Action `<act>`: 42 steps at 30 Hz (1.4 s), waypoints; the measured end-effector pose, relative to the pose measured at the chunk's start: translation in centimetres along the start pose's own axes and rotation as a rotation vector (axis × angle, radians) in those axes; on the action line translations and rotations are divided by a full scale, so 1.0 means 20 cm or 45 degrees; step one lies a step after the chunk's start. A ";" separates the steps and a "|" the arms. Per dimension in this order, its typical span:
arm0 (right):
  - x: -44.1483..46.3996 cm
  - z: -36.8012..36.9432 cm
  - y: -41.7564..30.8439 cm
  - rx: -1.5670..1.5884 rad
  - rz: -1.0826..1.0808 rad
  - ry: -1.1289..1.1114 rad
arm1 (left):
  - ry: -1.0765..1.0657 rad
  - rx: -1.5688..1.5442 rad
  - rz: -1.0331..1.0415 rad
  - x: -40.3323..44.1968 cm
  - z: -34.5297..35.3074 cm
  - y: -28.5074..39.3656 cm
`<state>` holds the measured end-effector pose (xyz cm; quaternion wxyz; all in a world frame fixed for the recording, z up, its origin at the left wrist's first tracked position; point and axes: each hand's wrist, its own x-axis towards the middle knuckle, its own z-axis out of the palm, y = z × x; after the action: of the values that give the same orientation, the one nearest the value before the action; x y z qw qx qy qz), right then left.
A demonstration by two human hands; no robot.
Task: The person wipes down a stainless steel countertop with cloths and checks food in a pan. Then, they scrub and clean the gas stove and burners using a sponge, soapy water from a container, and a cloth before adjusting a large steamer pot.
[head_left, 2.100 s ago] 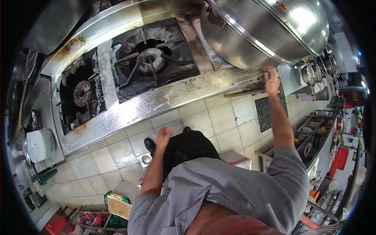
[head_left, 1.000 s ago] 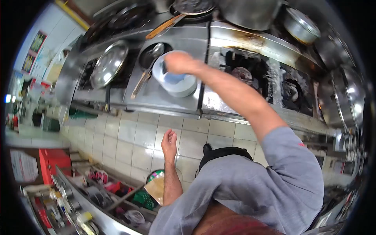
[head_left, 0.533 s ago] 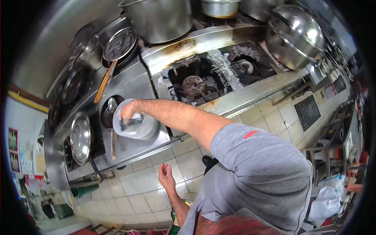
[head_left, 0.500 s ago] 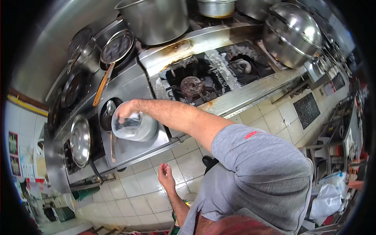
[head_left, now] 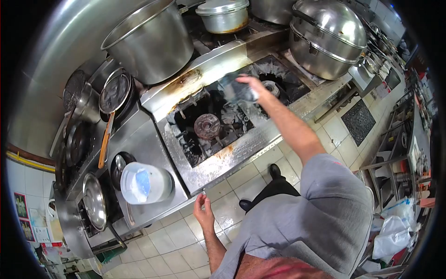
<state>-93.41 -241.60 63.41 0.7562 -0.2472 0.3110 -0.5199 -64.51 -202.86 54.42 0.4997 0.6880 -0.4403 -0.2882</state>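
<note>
My right hand [head_left: 251, 87] is wrapped round a dark, wet scrubbing pad [head_left: 236, 88], blurred by motion, over the strip between two burners of the stove. Below it the stove's steel front [head_left: 223, 160] is wet and streaked. The left burner [head_left: 207, 126] is rusty brown in a blackened well. At the stove's front edge my left hand [head_left: 203, 209] hangs with its fingers curled, near but not on anything I can make out. A translucent white bucket [head_left: 158, 183] with something light blue inside stands on the steel counter to the left.
A large stockpot [head_left: 151, 44] and a lidded pot [head_left: 224, 17] stand behind the stove. A domed steel pot [head_left: 327, 42] sits at its right end. Left are a wooden-handled strainer [head_left: 114, 93], a pan and a round lid [head_left: 94, 201]. Shelves stand at the right.
My right hand has come out of the bucket with the dark pad and moved right, over the burners. My left hand stays low with curled fingers. The view has shifted.
</note>
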 end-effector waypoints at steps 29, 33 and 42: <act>1.17 -0.50 -0.27 -0.824 -0.824 1.021 | 0.810 1.021 -0.074 0.54 0.86 0.18; 1.42 -0.58 -0.26 -0.917 -0.770 1.287 | 0.824 1.098 -0.020 0.54 0.84 0.12; 1.05 -1.26 -1.01 -2.523 -0.307 0.708 | 0.785 1.145 -0.090 0.55 0.84 0.15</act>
<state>-118.83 -269.49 55.77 0.0582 -0.6593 0.7360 -0.1421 -74.61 -220.32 52.15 0.2523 0.9009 -0.3297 0.1269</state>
